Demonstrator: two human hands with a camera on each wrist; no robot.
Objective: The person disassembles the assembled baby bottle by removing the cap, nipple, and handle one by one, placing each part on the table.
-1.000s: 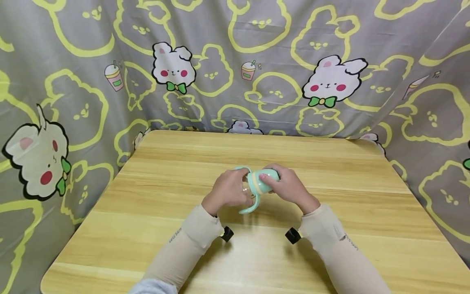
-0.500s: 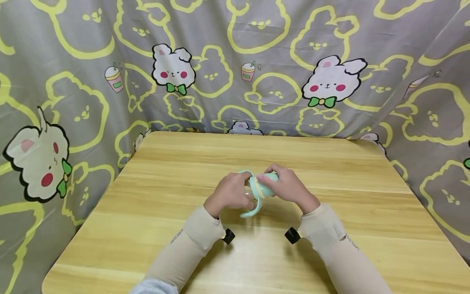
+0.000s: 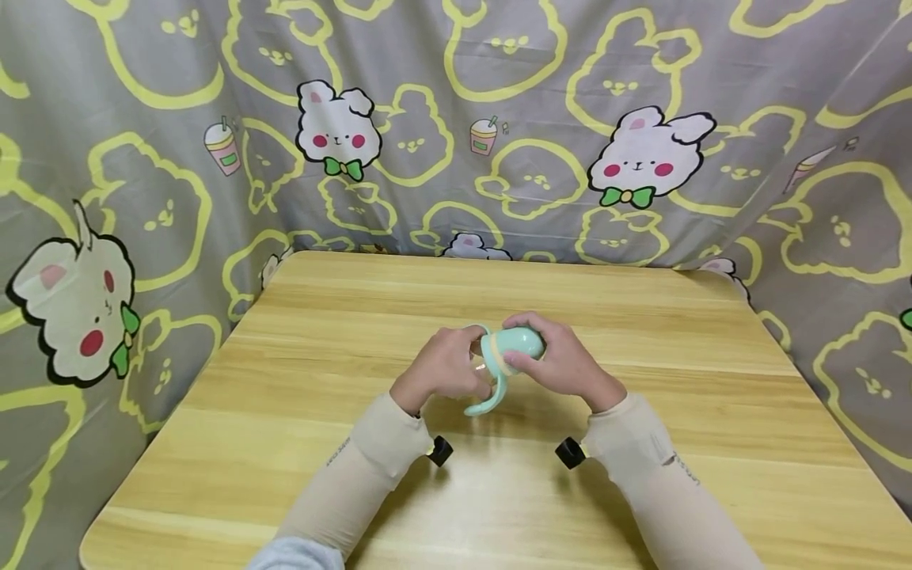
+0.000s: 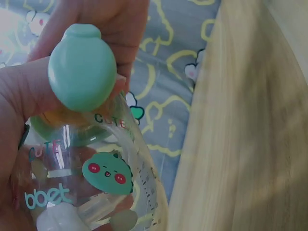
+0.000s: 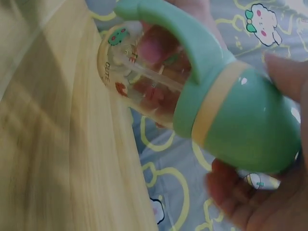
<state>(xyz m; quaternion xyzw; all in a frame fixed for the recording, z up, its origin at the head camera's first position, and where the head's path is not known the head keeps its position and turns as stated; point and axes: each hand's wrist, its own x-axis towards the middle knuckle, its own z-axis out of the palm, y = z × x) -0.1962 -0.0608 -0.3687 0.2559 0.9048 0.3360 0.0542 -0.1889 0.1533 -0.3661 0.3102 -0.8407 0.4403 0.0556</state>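
A baby bottle (image 3: 516, 347) with a mint-green domed cap is held tilted above the table, its cap end toward the right. My left hand (image 3: 447, 366) grips the clear body, which carries a printed green cartoon face and lettering in the left wrist view. Two curved green handles stand out from the collar; the rounded tip of one handle (image 4: 82, 67) is close to the left wrist camera. Around the cap (image 5: 250, 120) my right hand (image 3: 566, 362) curls, thumb on the near side and fingers on the far side. A straw shows inside the clear body.
The wooden table (image 3: 342, 317) spreads below both hands. A grey curtain (image 3: 427, 119) with yellow outlines and white rabbit prints hangs behind it and at both sides. Small black cameras (image 3: 570, 453) stick out from the wrist bands.
My right hand has shifted its hold on the cap; its thumb now lies lower, near the cream ring, and more of the cap shows. The bottle tilted slightly down, then back up.
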